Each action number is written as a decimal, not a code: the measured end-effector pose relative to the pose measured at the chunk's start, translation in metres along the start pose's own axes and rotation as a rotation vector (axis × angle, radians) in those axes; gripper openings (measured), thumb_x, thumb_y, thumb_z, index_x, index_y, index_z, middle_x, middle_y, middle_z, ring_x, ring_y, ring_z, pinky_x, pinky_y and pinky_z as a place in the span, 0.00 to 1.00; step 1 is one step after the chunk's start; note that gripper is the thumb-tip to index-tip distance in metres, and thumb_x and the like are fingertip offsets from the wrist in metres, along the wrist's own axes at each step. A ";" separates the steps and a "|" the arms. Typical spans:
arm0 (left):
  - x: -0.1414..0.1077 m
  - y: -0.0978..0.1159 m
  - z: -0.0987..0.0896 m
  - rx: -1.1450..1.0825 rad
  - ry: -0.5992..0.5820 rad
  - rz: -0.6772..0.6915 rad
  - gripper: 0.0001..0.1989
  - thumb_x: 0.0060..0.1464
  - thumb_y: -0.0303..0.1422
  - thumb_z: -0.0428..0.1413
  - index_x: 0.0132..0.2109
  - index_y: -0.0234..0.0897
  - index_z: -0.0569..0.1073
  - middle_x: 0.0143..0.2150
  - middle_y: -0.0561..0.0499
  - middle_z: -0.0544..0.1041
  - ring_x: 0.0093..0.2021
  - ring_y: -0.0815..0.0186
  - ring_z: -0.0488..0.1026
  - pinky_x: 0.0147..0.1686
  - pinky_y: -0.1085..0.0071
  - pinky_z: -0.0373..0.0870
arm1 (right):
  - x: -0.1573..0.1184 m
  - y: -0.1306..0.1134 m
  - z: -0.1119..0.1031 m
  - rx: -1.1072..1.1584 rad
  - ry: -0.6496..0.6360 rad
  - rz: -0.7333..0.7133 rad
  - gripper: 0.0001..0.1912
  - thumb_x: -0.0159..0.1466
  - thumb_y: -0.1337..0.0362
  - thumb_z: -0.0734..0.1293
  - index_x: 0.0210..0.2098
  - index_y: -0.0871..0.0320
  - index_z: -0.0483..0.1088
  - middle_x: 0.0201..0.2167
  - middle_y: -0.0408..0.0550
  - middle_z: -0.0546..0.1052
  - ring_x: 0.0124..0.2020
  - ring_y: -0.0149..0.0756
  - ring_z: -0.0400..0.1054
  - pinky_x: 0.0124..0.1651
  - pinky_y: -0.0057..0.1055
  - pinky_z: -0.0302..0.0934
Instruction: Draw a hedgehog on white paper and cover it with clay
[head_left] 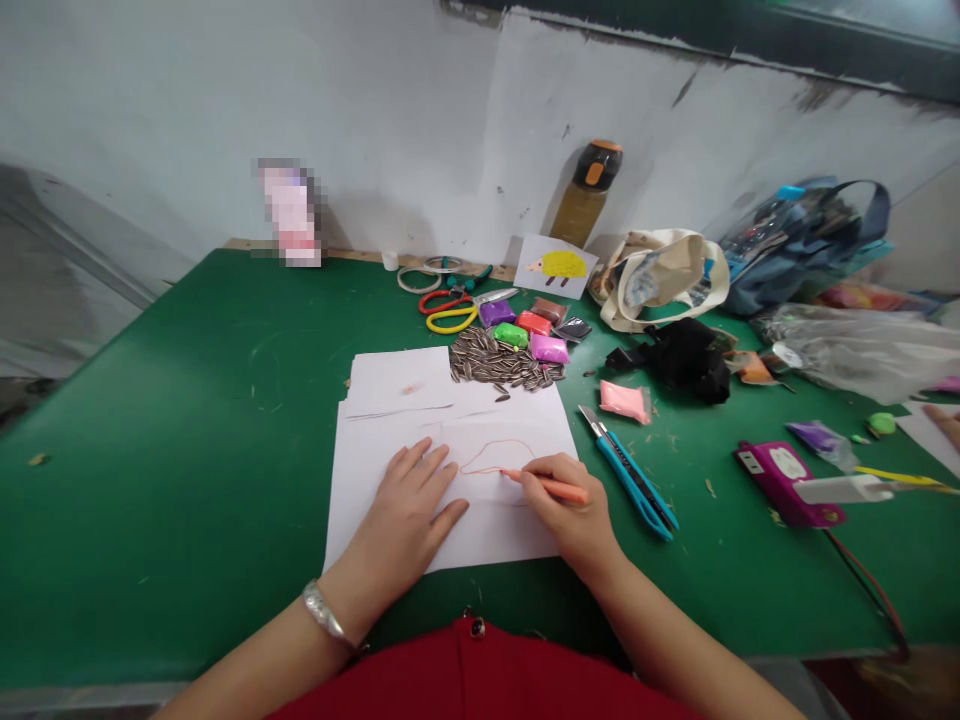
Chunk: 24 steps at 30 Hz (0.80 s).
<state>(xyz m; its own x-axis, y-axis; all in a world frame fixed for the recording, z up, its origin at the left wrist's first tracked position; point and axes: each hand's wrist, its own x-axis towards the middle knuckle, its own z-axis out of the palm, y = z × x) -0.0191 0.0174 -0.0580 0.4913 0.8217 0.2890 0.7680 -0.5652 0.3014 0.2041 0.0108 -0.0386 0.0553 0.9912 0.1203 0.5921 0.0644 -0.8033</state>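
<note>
White paper sheets (360,500) lie on the green table (225,450) in front of me. My left hand (409,505) rests flat on the left part of the paper, fingers apart. In my right hand (574,510) is an orange pen (559,488), its tip touching the paper at the lower line of a thin orange curved outline (499,442). Striped sunflower seeds (499,362) are heaped at the paper's top edge. Just beyond them sit small packets of coloured clay, among them a purple one (496,313) and a green one (511,335).
Right of the paper lie a blue-handled cutter (634,480), a pink packet (625,401) and a magenta power box (791,485). Scissors (452,318), a yellow hedgehog picture (556,266), a bottle (587,195) and bags (664,280) stand or lie farther back. Part of another person's hand shows far right.
</note>
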 end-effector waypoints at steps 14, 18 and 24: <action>0.001 0.001 -0.001 0.021 0.000 0.013 0.17 0.60 0.37 0.53 0.52 0.33 0.70 0.58 0.40 0.69 0.63 0.49 0.57 0.59 0.48 0.57 | 0.003 0.002 -0.010 0.163 0.079 0.181 0.08 0.57 0.66 0.65 0.22 0.56 0.69 0.25 0.43 0.75 0.33 0.38 0.70 0.36 0.32 0.58; 0.000 0.000 -0.001 0.022 0.001 0.011 0.17 0.60 0.37 0.52 0.53 0.33 0.69 0.58 0.41 0.68 0.63 0.49 0.57 0.58 0.48 0.58 | 0.009 0.010 -0.011 0.420 0.266 0.217 0.09 0.61 0.61 0.64 0.27 0.57 0.71 0.23 0.42 0.73 0.34 0.37 0.72 0.39 0.31 0.60; -0.001 -0.004 0.000 0.072 0.027 0.054 0.18 0.60 0.37 0.52 0.53 0.33 0.69 0.57 0.40 0.69 0.61 0.48 0.59 0.56 0.46 0.61 | 0.012 0.014 -0.007 0.475 0.278 0.245 0.18 0.63 0.56 0.64 0.47 0.59 0.70 0.34 0.49 0.79 0.36 0.38 0.73 0.44 0.36 0.65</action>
<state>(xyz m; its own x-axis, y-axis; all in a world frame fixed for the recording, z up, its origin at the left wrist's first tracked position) -0.0227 0.0187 -0.0593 0.5223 0.7874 0.3274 0.7686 -0.6010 0.2193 0.2183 0.0232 -0.0440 0.3904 0.9206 -0.0048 0.1147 -0.0538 -0.9919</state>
